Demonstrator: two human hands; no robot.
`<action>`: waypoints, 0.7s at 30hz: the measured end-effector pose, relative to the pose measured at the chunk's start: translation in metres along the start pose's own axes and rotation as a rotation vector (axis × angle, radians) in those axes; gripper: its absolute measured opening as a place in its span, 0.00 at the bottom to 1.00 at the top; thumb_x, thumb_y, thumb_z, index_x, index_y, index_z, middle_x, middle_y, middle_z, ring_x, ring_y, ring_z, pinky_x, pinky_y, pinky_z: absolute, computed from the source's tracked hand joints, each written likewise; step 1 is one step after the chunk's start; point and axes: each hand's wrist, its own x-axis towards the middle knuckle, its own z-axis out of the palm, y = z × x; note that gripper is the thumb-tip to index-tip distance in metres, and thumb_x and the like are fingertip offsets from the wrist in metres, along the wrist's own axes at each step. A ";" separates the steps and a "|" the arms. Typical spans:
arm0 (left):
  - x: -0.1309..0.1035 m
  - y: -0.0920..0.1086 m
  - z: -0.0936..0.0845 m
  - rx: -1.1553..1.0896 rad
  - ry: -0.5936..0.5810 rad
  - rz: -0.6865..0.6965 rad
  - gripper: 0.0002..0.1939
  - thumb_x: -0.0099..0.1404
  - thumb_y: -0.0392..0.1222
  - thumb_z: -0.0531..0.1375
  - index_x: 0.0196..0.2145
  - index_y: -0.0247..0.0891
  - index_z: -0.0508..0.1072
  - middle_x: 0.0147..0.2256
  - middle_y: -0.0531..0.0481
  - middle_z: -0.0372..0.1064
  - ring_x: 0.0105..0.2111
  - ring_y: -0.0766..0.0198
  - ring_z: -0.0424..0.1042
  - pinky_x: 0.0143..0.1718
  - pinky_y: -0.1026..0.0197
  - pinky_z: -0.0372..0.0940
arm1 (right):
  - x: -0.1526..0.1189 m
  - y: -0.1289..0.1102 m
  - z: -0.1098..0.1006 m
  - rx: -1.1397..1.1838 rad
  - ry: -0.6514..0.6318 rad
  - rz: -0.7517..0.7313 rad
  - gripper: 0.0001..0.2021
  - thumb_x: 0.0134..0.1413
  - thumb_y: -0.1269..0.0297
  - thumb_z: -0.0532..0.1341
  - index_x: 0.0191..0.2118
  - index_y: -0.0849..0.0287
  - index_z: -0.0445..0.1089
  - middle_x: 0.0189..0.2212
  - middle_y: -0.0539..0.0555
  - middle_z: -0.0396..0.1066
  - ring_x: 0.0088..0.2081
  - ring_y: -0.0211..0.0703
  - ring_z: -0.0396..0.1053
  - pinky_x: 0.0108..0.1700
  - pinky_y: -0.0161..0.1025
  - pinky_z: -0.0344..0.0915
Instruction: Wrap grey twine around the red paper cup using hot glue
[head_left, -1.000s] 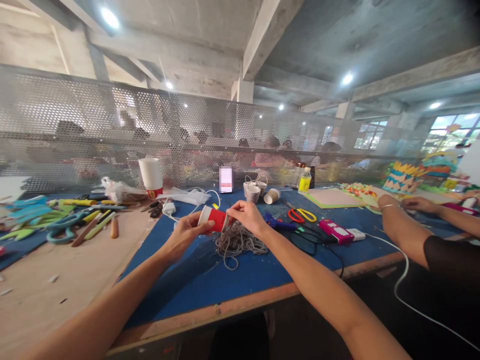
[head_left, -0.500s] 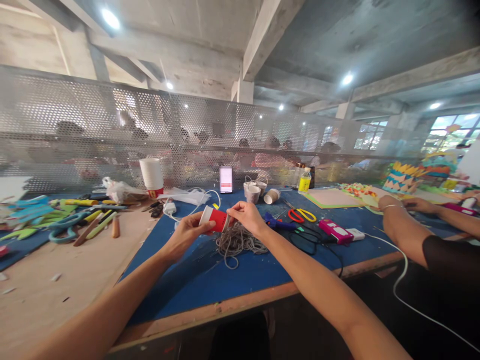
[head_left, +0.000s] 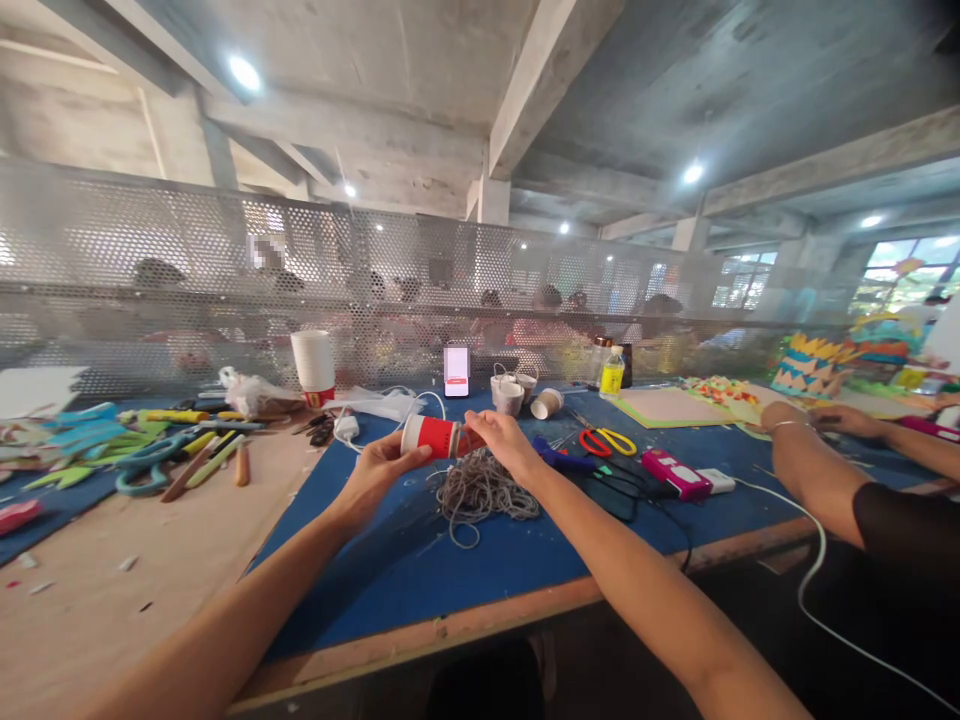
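Note:
My left hand (head_left: 381, 474) is wrapped round a red and white paper cup (head_left: 431, 437), which lies on its side in the air above the table. Grey cord rings the cup's right-hand end. Close against that end, my right hand (head_left: 499, 440) has its fingers pinched together on what looks like the cord; the fingertips are partly hidden. Below both hands a loose heap of grey cord (head_left: 487, 490) rests on the blue table surface (head_left: 390, 590). Farther back stand several cord-covered cups (head_left: 508, 398), with another cup (head_left: 547, 404) tipped on its side.
Right of the cord lie a blue glue gun (head_left: 562, 455), red-yellow scissors (head_left: 606, 442) and a magenta box (head_left: 675, 474). A phone (head_left: 456, 372) stands at the back, left of a yellow bottle (head_left: 612, 374). Stacked white cups (head_left: 313, 362) and tools (head_left: 202, 460) are leftward. A co-worker's arm (head_left: 817, 470) reaches in at right.
The cup has turned slightly, and its corded end shows more. My right hand has shifted a little away from the cup's end, fingers more extended. The whole view has dipped slightly.

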 end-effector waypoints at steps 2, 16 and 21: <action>0.000 -0.001 -0.001 -0.011 -0.003 0.001 0.18 0.56 0.49 0.72 0.43 0.41 0.83 0.40 0.47 0.82 0.40 0.55 0.77 0.48 0.56 0.68 | -0.001 0.001 0.001 -0.046 -0.027 -0.012 0.19 0.56 0.44 0.66 0.31 0.58 0.71 0.27 0.51 0.78 0.33 0.46 0.78 0.42 0.42 0.74; 0.000 0.007 0.004 -0.130 0.042 -0.092 0.19 0.56 0.51 0.72 0.41 0.36 0.83 0.41 0.41 0.82 0.41 0.51 0.79 0.48 0.51 0.71 | -0.012 -0.003 0.005 -0.492 -0.045 -0.309 0.09 0.62 0.59 0.63 0.36 0.57 0.75 0.33 0.51 0.78 0.37 0.42 0.76 0.45 0.36 0.68; 0.002 0.002 0.004 -0.139 0.060 -0.129 0.16 0.54 0.47 0.72 0.39 0.36 0.83 0.37 0.43 0.82 0.36 0.55 0.79 0.44 0.54 0.73 | -0.013 -0.004 0.008 -0.579 0.061 -0.439 0.06 0.62 0.62 0.64 0.34 0.57 0.75 0.32 0.50 0.78 0.36 0.40 0.75 0.43 0.35 0.67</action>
